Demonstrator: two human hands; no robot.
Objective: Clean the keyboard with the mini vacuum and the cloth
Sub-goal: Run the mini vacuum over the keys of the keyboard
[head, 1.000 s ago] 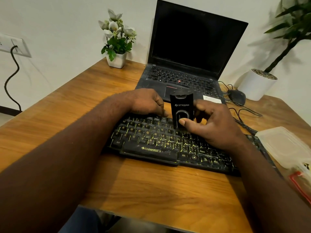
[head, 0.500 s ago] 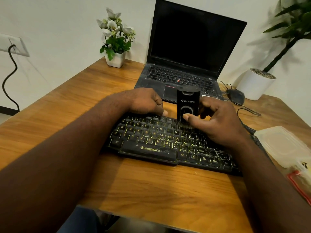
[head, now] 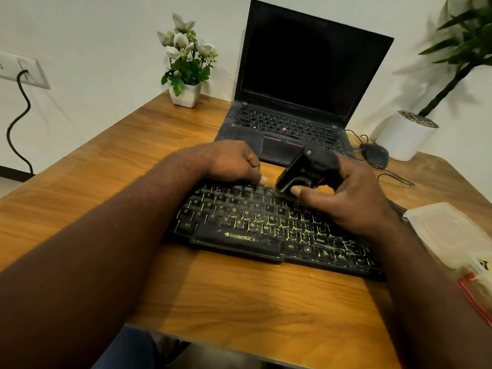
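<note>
A black keyboard (head: 266, 227) with yellow-lit keys lies across the wooden desk (head: 239, 296). My right hand (head: 351, 198) grips a small black mini vacuum (head: 295, 171), thumb on its front. The vacuum leans over to the right, its lower end on the keyboard's upper rows. My left hand (head: 231, 163) rests with curled fingers on the keyboard's far edge, fingertips pressing down there. No cloth shows in view.
An open black laptop (head: 292, 102) stands just behind the keyboard. A small flower pot (head: 186, 94) sits at back left, a white planter (head: 404, 134) and a black mouse (head: 375, 154) with cables at back right. A clear plastic box (head: 450, 233) lies at right.
The vacuum has gone from upright to tilted, its top leaning right, and has slid a little right along the upper key rows. My left hand has stayed in place.
</note>
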